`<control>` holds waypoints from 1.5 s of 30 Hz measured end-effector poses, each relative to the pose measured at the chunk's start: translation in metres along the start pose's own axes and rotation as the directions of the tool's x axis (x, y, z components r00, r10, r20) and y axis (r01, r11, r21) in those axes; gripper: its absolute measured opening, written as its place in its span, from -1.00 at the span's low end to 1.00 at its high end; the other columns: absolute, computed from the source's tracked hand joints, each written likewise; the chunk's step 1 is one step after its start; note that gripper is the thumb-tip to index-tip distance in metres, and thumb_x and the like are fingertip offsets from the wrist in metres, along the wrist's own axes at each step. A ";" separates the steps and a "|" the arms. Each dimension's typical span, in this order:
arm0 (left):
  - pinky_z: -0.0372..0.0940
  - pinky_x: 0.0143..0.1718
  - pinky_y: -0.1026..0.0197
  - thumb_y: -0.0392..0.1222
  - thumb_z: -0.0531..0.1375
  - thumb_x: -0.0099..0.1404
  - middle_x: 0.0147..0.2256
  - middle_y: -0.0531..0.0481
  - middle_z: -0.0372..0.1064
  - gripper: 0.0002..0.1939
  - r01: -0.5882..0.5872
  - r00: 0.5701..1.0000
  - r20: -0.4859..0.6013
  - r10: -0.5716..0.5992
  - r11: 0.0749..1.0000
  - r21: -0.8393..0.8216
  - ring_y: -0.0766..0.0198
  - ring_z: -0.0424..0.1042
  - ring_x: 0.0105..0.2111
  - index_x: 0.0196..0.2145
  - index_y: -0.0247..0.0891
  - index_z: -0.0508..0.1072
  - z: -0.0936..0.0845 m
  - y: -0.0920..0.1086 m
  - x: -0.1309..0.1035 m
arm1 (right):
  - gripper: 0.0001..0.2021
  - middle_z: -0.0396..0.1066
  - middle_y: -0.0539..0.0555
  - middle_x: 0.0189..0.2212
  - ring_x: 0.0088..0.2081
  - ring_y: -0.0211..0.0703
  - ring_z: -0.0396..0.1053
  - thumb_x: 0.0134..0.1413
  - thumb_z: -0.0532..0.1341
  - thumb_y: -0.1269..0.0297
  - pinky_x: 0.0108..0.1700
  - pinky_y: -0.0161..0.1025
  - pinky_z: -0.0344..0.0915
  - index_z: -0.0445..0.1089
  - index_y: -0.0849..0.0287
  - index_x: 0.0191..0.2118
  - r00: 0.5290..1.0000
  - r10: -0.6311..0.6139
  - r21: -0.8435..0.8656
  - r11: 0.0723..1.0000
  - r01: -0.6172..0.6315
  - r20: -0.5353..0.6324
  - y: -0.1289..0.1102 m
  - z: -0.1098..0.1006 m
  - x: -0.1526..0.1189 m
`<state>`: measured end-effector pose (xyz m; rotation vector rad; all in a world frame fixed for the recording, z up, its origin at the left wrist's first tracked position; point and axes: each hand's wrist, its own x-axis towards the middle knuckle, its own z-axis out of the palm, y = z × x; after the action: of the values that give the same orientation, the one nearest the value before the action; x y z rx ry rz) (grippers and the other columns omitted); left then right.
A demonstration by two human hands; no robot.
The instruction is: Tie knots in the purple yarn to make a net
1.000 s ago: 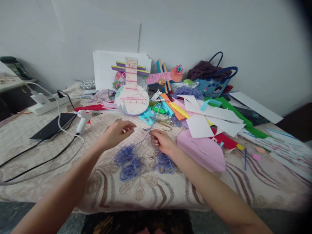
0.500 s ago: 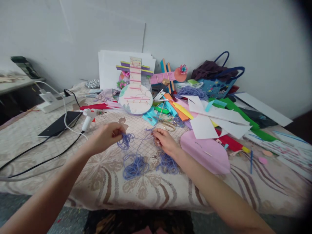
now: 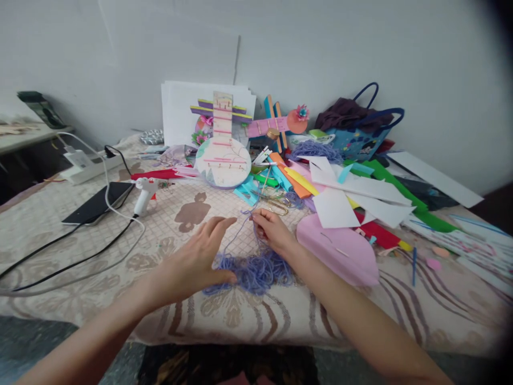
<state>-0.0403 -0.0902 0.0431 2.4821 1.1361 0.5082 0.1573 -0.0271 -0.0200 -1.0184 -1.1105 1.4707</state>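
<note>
Loose purple yarn lies in a tangled heap near the table's front edge. My right hand pinches a strand of this yarn above the heap, and a short end sticks out past the fingertips. From there, strands hang down into the pile. Over the heap's left side, my left hand is open, thumb and fingers spread apart, with nothing in its grasp. Its thumb overlaps the yarn in view; whether it touches cannot be told. To the right of my right hand lies a pink rounded sheet.
A white glue gun and a black tablet-like slab with cables lie left. Behind stands a decorated guitar-like craft. White card pieces, scissors and more purple yarn spread right. A blue bag stands at the back.
My left hand has let go of its bunch of yarn, which now joins the heap between the two piles. That hand has opened and moved nearer. My right hand stays in place.
</note>
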 end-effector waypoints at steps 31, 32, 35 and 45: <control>0.24 -0.52 0.31 -0.04 0.10 0.18 -0.56 0.02 0.35 -0.76 0.192 0.977 0.045 -0.207 0.775 -0.602 0.36 0.36 -0.56 -0.44 -0.30 0.28 0.031 -0.041 0.104 | -0.76 0.06 -0.13 -0.70 -0.66 -0.38 0.00 0.03 0.13 0.10 -0.61 -0.37 -0.06 0.21 0.16 -0.49 0.978 -0.202 -0.260 0.948 0.183 -0.046 -0.001 0.002 -0.003; 0.24 -0.54 0.32 -0.04 0.10 0.18 -0.57 0.03 0.33 -0.76 0.212 0.973 0.056 -0.225 0.766 -0.606 0.36 0.35 -0.57 -0.43 -0.29 0.26 0.033 -0.041 0.102 | -0.76 0.06 -0.13 -0.70 -0.66 -0.38 -0.01 0.02 0.13 0.10 -0.61 -0.37 -0.06 0.21 0.16 -0.49 0.979 -0.197 -0.277 0.945 0.176 -0.051 0.000 0.002 -0.003; 0.14 -0.60 0.34 -0.06 0.07 0.18 -0.62 0.07 0.26 -0.77 0.208 0.974 0.034 -0.223 0.827 -0.522 0.39 0.26 -0.63 -0.45 -0.29 0.28 0.033 -0.042 0.098 | -0.77 0.05 -0.12 -0.70 -0.66 -0.37 -0.01 0.03 0.12 0.11 -0.61 -0.37 -0.07 0.22 0.16 -0.49 0.979 -0.195 -0.317 0.933 0.168 -0.057 0.003 0.001 -0.002; 0.05 -0.58 0.34 -0.12 0.13 0.08 -0.56 0.08 0.25 -0.82 0.240 0.969 0.081 -0.234 0.807 -0.539 0.41 0.19 -0.57 -0.47 -0.32 0.38 0.023 -0.040 0.097 | -0.85 0.09 -0.12 -0.68 -0.63 -0.35 0.03 0.05 0.08 0.22 -0.57 -0.37 -0.02 0.25 0.15 -0.45 0.958 -0.285 -0.475 0.847 0.237 -0.031 0.003 -0.002 -0.004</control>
<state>0.0034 0.0051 0.0210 1.8194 1.0890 0.6397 0.1592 -0.0308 -0.0232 -1.1970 -1.5078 0.9361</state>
